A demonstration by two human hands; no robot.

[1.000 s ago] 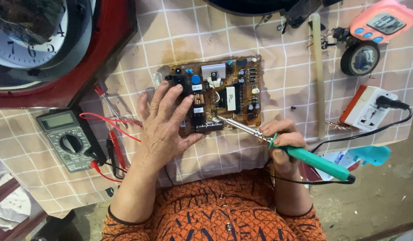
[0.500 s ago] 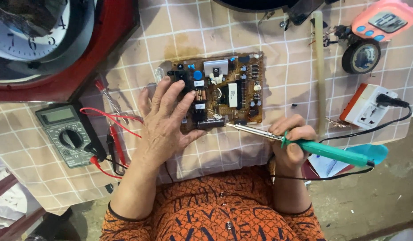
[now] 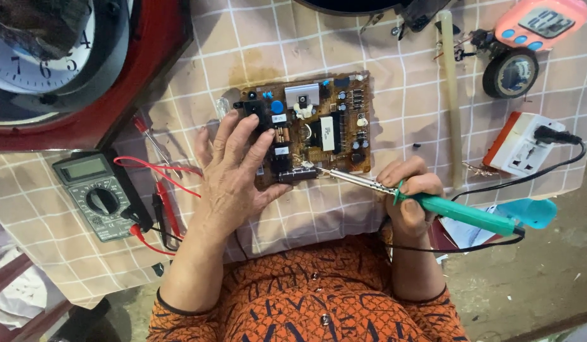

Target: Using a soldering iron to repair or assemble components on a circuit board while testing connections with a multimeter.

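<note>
A brown circuit board (image 3: pixel 325 126) crowded with components lies on the checked tablecloth. My left hand (image 3: pixel 233 171) rests flat on the board's left part, fingers spread, pressing it down. My right hand (image 3: pixel 408 193) grips a soldering iron with a green handle (image 3: pixel 464 212). Its metal shaft slants up and to the left, and the tip (image 3: pixel 320 170) touches the lower edge of the board, just right of my left thumb. A black cord runs from the handle toward the right.
A grey multimeter (image 3: pixel 97 193) with red and black leads lies at the left. A red-rimmed wall clock (image 3: pixel 71 69) fills the upper left. At the right are a white and orange power socket (image 3: pixel 518 142), black tape roll (image 3: pixel 510 73), pink timer (image 3: pixel 540 22) and a pale stick (image 3: pixel 450 95).
The soldering iron's tip has slid along the board's lower edge toward my left hand. My right hand has shifted slightly with it. My left hand keeps its place on the board.
</note>
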